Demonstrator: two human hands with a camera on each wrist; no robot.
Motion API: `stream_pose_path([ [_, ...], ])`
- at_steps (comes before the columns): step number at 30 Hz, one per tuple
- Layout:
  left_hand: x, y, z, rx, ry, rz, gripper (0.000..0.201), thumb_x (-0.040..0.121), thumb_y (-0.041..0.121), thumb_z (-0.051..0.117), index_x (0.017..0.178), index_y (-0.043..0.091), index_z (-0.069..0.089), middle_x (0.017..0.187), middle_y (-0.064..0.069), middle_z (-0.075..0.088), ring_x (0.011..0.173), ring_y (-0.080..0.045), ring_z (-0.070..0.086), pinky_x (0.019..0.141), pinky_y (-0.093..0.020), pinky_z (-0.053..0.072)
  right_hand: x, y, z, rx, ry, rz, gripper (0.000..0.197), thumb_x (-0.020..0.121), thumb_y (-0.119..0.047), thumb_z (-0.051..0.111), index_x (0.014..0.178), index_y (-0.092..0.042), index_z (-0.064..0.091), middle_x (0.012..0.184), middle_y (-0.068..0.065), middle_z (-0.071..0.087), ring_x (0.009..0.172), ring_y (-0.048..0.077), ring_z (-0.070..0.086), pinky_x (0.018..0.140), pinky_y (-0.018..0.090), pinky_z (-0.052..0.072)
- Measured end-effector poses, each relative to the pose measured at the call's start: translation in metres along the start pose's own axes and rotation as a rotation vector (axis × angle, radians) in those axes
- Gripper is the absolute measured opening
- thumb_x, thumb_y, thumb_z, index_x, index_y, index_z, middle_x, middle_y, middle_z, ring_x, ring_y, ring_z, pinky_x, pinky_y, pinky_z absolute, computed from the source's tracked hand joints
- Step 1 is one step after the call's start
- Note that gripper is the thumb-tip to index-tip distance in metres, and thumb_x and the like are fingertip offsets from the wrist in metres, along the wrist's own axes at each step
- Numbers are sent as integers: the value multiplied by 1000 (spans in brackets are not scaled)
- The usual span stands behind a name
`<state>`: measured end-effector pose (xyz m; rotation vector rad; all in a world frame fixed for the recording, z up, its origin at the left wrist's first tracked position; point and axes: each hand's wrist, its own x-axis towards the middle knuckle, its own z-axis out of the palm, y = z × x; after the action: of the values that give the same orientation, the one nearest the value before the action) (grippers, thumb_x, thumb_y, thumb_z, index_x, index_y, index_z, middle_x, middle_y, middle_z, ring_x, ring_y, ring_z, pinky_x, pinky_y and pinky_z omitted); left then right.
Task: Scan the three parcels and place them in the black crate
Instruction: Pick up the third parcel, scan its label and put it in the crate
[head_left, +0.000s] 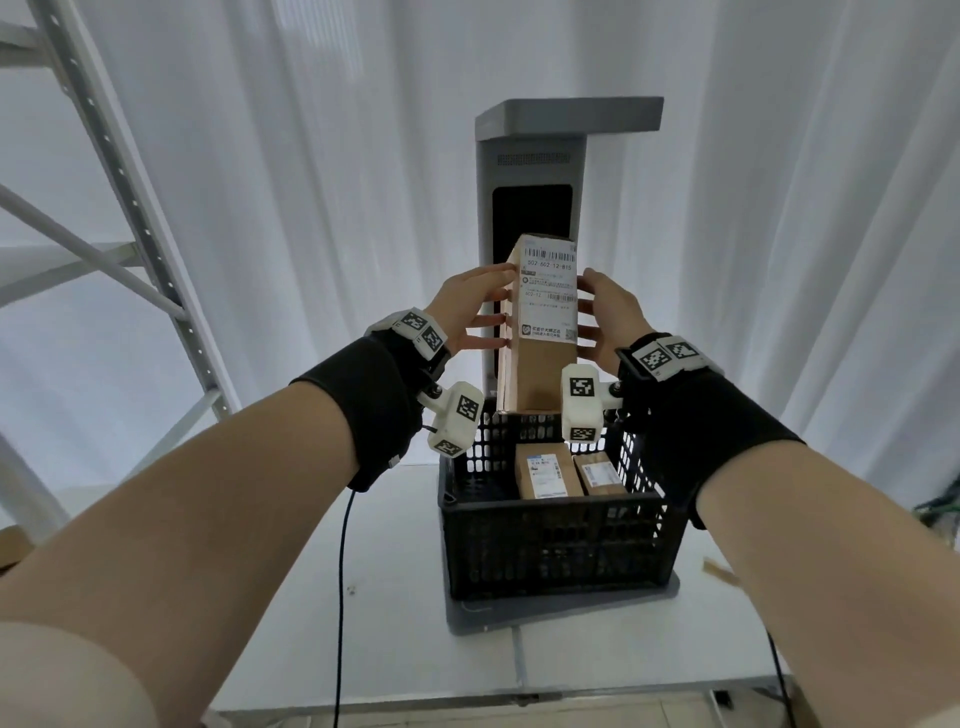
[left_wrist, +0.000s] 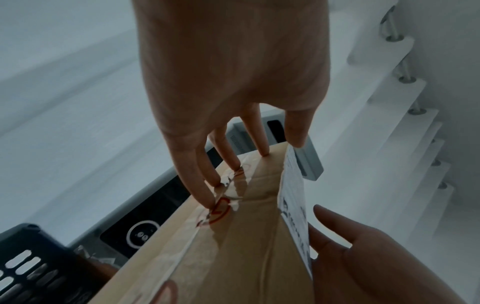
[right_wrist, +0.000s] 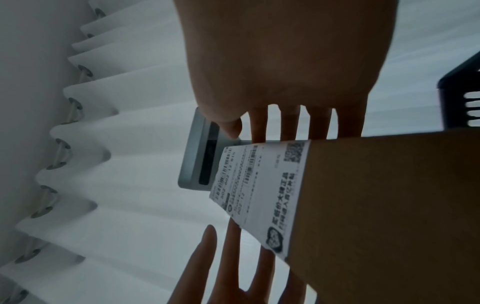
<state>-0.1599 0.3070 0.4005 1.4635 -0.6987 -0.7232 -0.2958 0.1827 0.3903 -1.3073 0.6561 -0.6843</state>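
Note:
A tall brown parcel (head_left: 543, 364) with a white shipping label (head_left: 550, 291) stands upright above the back rim of the black crate (head_left: 550, 506). My left hand (head_left: 483, 306) presses its left side with straight fingers (left_wrist: 207, 193), and my right hand (head_left: 602, 312) presses its right side the same way. The label faces me, and the grey scanner column (head_left: 535, 171) rises just behind the parcel. Two smaller labelled parcels (head_left: 543, 470) (head_left: 602, 470) lie flat inside the crate. The right wrist view shows the label (right_wrist: 259, 185) near the scanner head (right_wrist: 200, 160).
The crate sits on the scanner's grey base plate (head_left: 566, 608) on a white table (head_left: 389, 571). A white metal rack (head_left: 130, 208) stands at the left. White curtains hang behind. Black cables (head_left: 343, 571) trail from both wrists. A cardboard scrap (head_left: 719, 571) lies at the right.

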Motion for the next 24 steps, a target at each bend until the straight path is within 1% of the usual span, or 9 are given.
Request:
stream_pose_path([
  [4,23,-29,3,-9,-14,-75,35,89,35,69,123,29,69,129,-8,67,116,-31,66,82,-49,62,21,27,-8,-8,18,57,32,94,-40,43,100,-19,66,95,4,71,91,27,67,98,48,50],
  [8,54,-56,6,-13,-15,-127,36,90,35,68,125,28,68,129,-8,66,114,-31,66,77,-45,63,56,49,-15,-25,37,116,38,93,-36,44,116,-13,65,102,7,72,94,28,68,97,48,52],
  [12,87,-79,7,26,-30,-201,38,91,37,69,128,28,66,122,-2,70,103,-25,71,78,-41,63,101,74,-19,-13,37,189,34,95,-33,45,115,-14,65,101,7,72,90,28,69,87,41,56],
  [15,115,-100,4,81,-32,-289,39,92,41,67,128,26,66,119,-1,72,100,-23,71,78,-38,61,141,100,-20,-23,39,278,29,93,-33,49,108,-13,65,96,8,73,89,29,67,93,44,54],
  [17,132,-117,1,99,-27,-349,41,92,43,66,128,22,66,122,-3,71,103,-24,71,78,-37,59,167,122,-21,-40,26,329,20,92,-31,50,94,-15,62,83,5,68,76,25,65,85,41,55],
  [18,141,-127,0,101,-22,-381,43,92,43,66,128,20,65,123,-4,71,104,-25,70,79,-38,59,181,136,-22,-68,9,348,18,92,-31,50,88,-17,60,83,4,65,73,23,64,82,42,55],
  [19,148,-136,0,99,-22,-410,44,92,42,67,128,18,65,123,-5,71,103,-26,70,79,-38,58,194,150,-23,-109,-7,358,16,90,-32,50,87,-19,60,87,3,64,77,23,63,85,44,56],
  [21,163,-155,1,106,-19,-467,44,91,42,68,126,16,65,119,-5,71,98,-24,69,74,-37,57,221,184,-25,-162,-22,375,20,85,-35,53,93,-20,62,101,6,65,92,25,64,97,52,54],
  [24,182,-182,-1,125,-5,-540,40,92,41,67,123,16,66,113,-2,70,97,-23,68,70,-36,56,250,227,-25,-164,-23,436,24,86,-33,52,96,-15,63,114,16,70,105,33,68,99,57,51],
])
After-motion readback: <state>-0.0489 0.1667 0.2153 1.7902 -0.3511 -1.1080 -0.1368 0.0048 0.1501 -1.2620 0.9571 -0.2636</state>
